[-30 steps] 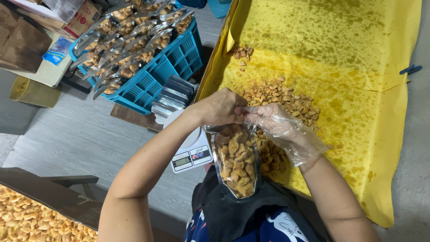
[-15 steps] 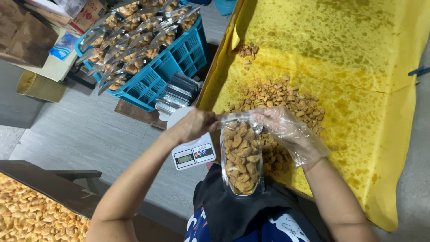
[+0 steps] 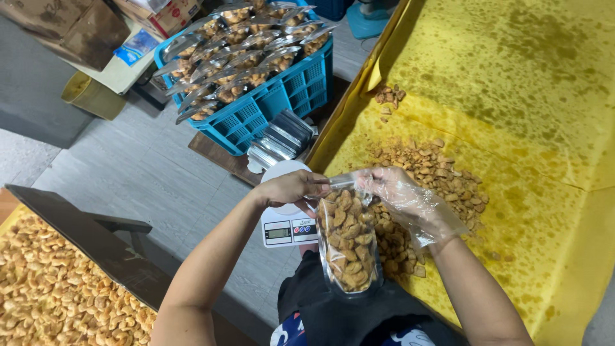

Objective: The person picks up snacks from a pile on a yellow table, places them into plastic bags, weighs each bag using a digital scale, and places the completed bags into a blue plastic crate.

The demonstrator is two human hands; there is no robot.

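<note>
Currently, reading left to right. Lower left of frame: tray of pale fried snack pieces point(image 3: 57, 288), heaped, untouched. Upper left: cardboard boxes point(image 3: 70, 22) and a yellow bin point(image 3: 93, 96) on the grey floor. Upper centre: blue plastic crate point(image 3: 269, 106) packed with filled clear pouches, laid overlapping. Just below it, a stack of empty flat pouches point(image 3: 282, 138).

Centre: white digital kitchen scale point(image 3: 287, 221), platform partly hidden behind the left hand point(image 3: 291, 187). Left hand bare, fingers pinched on the left corner of the pouch mouth. Clear stand-up pouch point(image 3: 347, 247) hangs between both hands, upright, filled nearly to the top with browned snack pieces, just right of the scale and above the lap, not resting on the platform. Right hand point(image 3: 400, 192) in a thin transparent glove, pinching the right side of the pouch mouth.

Right: loose pile of the same snack pieces point(image 3: 435, 173) on oil-stained yellow paper point(image 3: 525, 96) covering the table; a small separate cluster point(image 3: 389, 96) further up.

Judgement: step in hand looks like closing the top of a filled pouch. Whether the seal is pressed shut cannot be told. Next move would call for an even pinch drawn along the strip, with pieces kept clear of the mouth.
</note>
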